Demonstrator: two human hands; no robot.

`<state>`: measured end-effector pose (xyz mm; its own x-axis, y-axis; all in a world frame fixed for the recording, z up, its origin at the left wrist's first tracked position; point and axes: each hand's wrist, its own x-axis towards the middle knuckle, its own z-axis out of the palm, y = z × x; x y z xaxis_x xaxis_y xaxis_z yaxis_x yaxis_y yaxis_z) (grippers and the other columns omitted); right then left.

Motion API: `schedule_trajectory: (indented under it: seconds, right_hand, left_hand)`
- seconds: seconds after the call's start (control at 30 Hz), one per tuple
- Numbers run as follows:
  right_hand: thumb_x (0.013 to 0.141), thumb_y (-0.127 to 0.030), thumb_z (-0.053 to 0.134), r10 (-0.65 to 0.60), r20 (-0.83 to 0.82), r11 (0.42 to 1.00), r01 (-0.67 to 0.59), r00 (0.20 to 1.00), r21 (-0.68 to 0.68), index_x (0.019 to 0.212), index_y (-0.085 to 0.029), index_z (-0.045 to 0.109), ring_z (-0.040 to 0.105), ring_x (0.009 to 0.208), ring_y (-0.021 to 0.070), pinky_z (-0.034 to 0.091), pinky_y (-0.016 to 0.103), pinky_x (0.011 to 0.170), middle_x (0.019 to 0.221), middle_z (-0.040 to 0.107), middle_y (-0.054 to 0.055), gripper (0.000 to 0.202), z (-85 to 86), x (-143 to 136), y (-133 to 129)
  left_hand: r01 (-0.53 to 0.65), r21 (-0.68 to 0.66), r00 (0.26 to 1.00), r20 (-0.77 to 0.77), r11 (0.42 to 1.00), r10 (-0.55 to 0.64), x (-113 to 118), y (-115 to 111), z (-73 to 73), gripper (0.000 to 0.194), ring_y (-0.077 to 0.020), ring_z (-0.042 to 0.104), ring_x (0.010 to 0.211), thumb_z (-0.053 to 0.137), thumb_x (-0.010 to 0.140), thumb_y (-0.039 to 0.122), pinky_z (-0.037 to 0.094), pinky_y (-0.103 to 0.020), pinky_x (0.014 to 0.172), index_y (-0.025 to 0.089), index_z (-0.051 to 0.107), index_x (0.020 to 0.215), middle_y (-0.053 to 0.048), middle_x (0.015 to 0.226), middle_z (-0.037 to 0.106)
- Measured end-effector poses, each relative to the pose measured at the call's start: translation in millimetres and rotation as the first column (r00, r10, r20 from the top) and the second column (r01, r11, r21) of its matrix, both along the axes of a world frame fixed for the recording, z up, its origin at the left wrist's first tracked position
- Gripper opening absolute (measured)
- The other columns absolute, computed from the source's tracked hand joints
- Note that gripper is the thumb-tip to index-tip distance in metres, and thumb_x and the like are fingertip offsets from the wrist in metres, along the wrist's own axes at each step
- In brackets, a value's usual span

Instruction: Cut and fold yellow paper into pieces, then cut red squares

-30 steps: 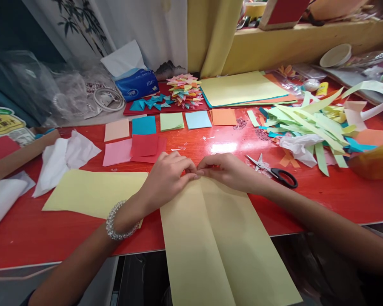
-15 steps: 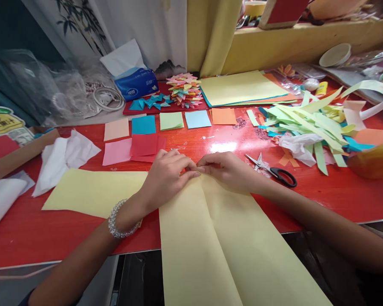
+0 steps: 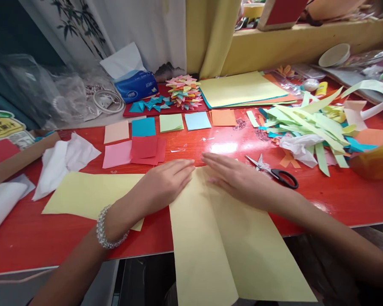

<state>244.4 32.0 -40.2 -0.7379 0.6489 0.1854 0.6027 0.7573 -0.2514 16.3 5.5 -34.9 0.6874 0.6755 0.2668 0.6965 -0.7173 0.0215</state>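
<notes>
A long pale yellow sheet with a lengthwise crease lies across the near edge of the red table and hangs off it toward me. My left hand, with a bead bracelet at the wrist, lies flat with fingers extended on the sheet's far left corner. My right hand lies flat, palm down, on the far right part of the sheet. The fingertips of both hands almost meet at the sheet's far edge. A second yellow sheet lies under my left wrist.
Black-handled scissors lie just right of my right hand. Coloured paper squares sit beyond my hands, paper strips at right, folded stars and a tissue pack at the back, white tissue at left.
Both hands went from pinching the sheet's far edge with curled fingers to lying flat with fingers spread out on it. The sheet has shifted slightly to the right.
</notes>
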Motion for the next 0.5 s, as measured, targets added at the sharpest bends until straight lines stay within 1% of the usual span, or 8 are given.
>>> schedule_trajectory:
  seconds: [0.07,0.1,0.17,0.27,0.33,0.37,0.43,0.5]
  right_hand:
    - [0.096,-0.039,0.033,0.050,0.080,0.999,-0.048,0.996,-0.019,0.139,-0.004,0.038,0.032,0.135,0.0244,0.031,0.042,0.110,0.145,0.036,0.017,0.055,-8.9,0.8,-8.5]
    - [0.096,-0.039,0.032,0.055,0.109,0.998,-0.053,0.992,-0.016,0.140,-0.003,0.036,0.028,0.137,0.0246,0.028,0.042,0.112,0.146,0.032,0.017,0.057,-13.4,0.1,-10.7]
    - [0.097,-0.038,0.030,0.040,0.140,0.999,-0.039,0.989,-0.007,0.141,-0.001,0.033,0.023,0.139,0.0248,0.023,0.041,0.114,0.148,0.026,0.018,0.058,-19.2,-2.0,-10.6]
    - [0.097,-0.037,0.028,0.012,0.113,1.000,-0.009,0.993,-0.027,0.141,-0.001,0.033,0.019,0.140,0.0238,0.022,0.040,0.114,0.149,0.024,0.018,0.057,-15.1,-2.3,-5.0]
    - [0.097,-0.037,0.026,-0.062,0.040,0.998,0.063,0.997,-0.023,0.144,-0.005,0.028,0.016,0.140,0.0221,0.023,0.041,0.114,0.151,0.022,0.015,0.056,-6.9,2.5,-3.5]
    - [0.097,-0.038,0.025,-0.118,-0.003,0.993,0.118,0.993,-0.010,0.146,-0.008,0.022,0.013,0.141,0.0219,0.022,0.042,0.114,0.152,0.020,0.013,0.058,-3.4,6.6,-4.6]
    - [0.096,-0.044,0.025,-0.222,-0.052,0.975,0.222,0.974,-0.002,0.149,-0.012,0.004,0.008,0.141,0.0240,0.020,0.046,0.114,0.154,0.012,0.012,0.065,-0.8,17.6,-9.6]
    - [0.094,-0.050,0.025,-0.261,-0.015,0.964,0.260,0.965,-0.059,0.148,-0.015,-0.010,0.006,0.141,0.0259,0.020,0.049,0.112,0.155,0.004,0.012,0.073,-5.7,32.0,-14.9]
  left_hand:
    - [0.046,-0.060,0.997,-0.053,0.997,-0.049,1.7,-2.8,-3.0,0.039,-0.0210,0.051,0.121,0.034,0.096,0.027,0.042,-0.035,0.102,0.009,0.051,0.126,-0.013,0.132,0.054]
    - [0.059,-0.093,0.994,-0.082,0.994,-0.066,2.5,-3.7,-4.1,0.042,-0.0216,0.048,0.124,0.033,0.096,0.030,0.041,-0.036,0.104,0.008,0.049,0.129,-0.014,0.134,0.051]
    - [0.047,-0.146,0.990,-0.127,0.988,-0.066,3.0,-4.2,-5.2,0.049,-0.0227,0.043,0.128,0.033,0.096,0.036,0.039,-0.036,0.106,0.006,0.044,0.133,-0.015,0.139,0.045]
    - [-0.005,-0.207,0.986,-0.162,0.978,-0.029,0.6,-2.4,-5.5,0.059,-0.0235,0.037,0.132,0.031,0.095,0.046,0.036,-0.036,0.107,0.005,0.037,0.138,-0.015,0.145,0.037]
    - [-0.031,-0.250,0.984,-0.180,0.968,-0.015,-2.1,-0.3,-5.7,0.065,-0.0229,0.032,0.135,0.029,0.093,0.050,0.033,-0.035,0.109,0.006,0.031,0.141,-0.014,0.148,0.030]
    - [-0.043,-0.273,0.982,-0.187,0.961,-0.009,-3.6,0.7,-5.8,0.066,-0.0223,0.029,0.136,0.028,0.093,0.052,0.031,-0.035,0.110,0.008,0.028,0.142,-0.013,0.149,0.027]
    - [-0.071,-0.329,0.980,-0.200,0.942,0.004,-6.0,2.2,-5.9,0.068,-0.0209,0.024,0.139,0.025,0.093,0.054,0.026,-0.035,0.112,0.010,0.023,0.145,-0.010,0.152,0.021]
    - [-0.099,-0.398,0.977,-0.212,0.912,0.013,-7.5,2.7,-5.2,0.067,-0.0196,0.019,0.140,0.022,0.093,0.054,0.022,-0.035,0.114,0.013,0.018,0.146,-0.008,0.153,0.016]
